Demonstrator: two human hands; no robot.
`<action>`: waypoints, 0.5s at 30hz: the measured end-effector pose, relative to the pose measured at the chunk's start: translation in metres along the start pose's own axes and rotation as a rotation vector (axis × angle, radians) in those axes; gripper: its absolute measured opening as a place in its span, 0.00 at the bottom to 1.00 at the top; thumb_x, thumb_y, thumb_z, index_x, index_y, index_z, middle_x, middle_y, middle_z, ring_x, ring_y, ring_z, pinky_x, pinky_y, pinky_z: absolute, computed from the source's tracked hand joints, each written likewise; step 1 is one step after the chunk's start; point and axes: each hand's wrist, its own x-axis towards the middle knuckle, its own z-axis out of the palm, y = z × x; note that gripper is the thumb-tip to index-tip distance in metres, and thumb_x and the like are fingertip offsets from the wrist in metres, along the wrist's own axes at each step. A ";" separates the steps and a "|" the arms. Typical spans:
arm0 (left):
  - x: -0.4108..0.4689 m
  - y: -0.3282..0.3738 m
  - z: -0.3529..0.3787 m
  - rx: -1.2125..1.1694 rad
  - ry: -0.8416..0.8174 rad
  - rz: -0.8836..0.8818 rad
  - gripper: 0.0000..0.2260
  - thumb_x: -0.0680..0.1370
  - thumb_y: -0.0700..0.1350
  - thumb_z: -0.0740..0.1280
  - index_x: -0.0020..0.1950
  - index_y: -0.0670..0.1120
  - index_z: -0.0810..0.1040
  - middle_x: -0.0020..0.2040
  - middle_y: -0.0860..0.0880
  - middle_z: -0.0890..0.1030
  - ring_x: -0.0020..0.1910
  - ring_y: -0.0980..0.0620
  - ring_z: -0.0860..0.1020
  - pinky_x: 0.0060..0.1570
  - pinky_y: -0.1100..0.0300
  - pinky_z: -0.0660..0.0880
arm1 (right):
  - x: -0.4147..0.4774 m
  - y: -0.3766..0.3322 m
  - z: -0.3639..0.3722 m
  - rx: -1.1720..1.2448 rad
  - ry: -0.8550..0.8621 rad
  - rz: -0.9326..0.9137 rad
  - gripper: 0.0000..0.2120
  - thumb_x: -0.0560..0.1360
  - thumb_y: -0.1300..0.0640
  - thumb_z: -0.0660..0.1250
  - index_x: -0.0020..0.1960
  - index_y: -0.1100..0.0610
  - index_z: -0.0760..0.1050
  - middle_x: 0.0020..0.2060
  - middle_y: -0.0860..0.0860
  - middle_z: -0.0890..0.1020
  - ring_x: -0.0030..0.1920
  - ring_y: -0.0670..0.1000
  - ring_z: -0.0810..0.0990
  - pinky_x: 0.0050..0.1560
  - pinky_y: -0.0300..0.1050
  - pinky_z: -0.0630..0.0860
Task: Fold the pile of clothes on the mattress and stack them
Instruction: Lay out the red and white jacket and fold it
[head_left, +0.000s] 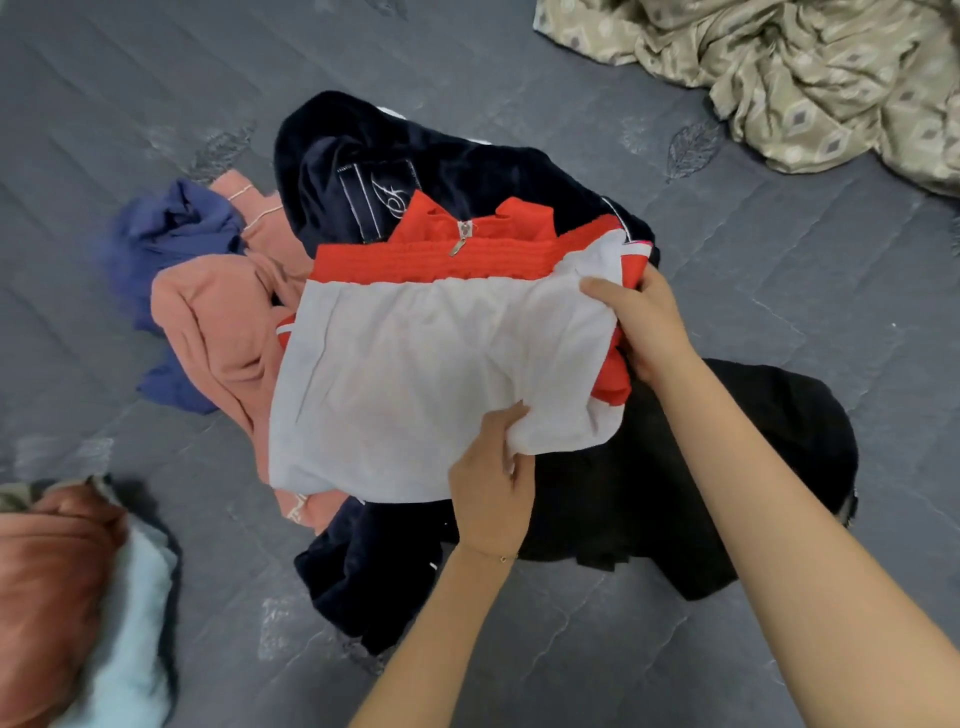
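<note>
Head view: looks down at a grey mattress (779, 270). Grips a red-and-white garment (415, 374) with both hands, on top of the pile of clothes (447, 166) in the middle of the mattress: with left hand (491, 483) curled on the near white edge, with right hand (644, 327) closed on the right edge. Lies over a black garment (685, 493), beside a pink garment (218, 322)

You are handling a white cloth (415, 374) that is showing matt, thin and lightly creased. The red fabric (431, 260) above it is showing a ribbed, matt surface, and its zip pull (457, 244) is glinting like metal. The navy garment (441, 161) is looking plush and velvety. The grey mattress (779, 286) is showing quilted cloth with a faint sheen. The beige patterned sheet (805, 78) is gleaming like satin. The pale blue item (135, 623) is looking fluffy.
</note>
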 end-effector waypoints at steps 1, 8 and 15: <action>0.002 0.000 -0.013 -0.059 0.032 -0.085 0.08 0.76 0.51 0.58 0.54 0.54 0.71 0.40 0.59 0.78 0.39 0.64 0.75 0.39 0.74 0.71 | -0.003 -0.005 0.015 -0.025 0.016 -0.055 0.10 0.72 0.60 0.70 0.53 0.53 0.77 0.47 0.50 0.83 0.47 0.49 0.83 0.47 0.44 0.80; 0.019 -0.009 -0.074 -0.266 0.277 -0.314 0.06 0.78 0.48 0.62 0.54 0.52 0.73 0.45 0.64 0.77 0.44 0.63 0.76 0.48 0.68 0.73 | -0.012 -0.015 0.125 -0.226 0.008 -0.329 0.14 0.71 0.61 0.68 0.32 0.55 0.65 0.27 0.47 0.68 0.27 0.43 0.65 0.31 0.37 0.65; 0.020 -0.060 -0.132 -0.370 0.512 -0.676 0.14 0.78 0.37 0.64 0.43 0.56 0.79 0.38 0.43 0.77 0.40 0.49 0.76 0.41 0.52 0.80 | -0.026 0.003 0.222 -0.332 -0.135 -0.441 0.08 0.72 0.61 0.68 0.44 0.48 0.79 0.30 0.41 0.76 0.33 0.42 0.72 0.39 0.37 0.68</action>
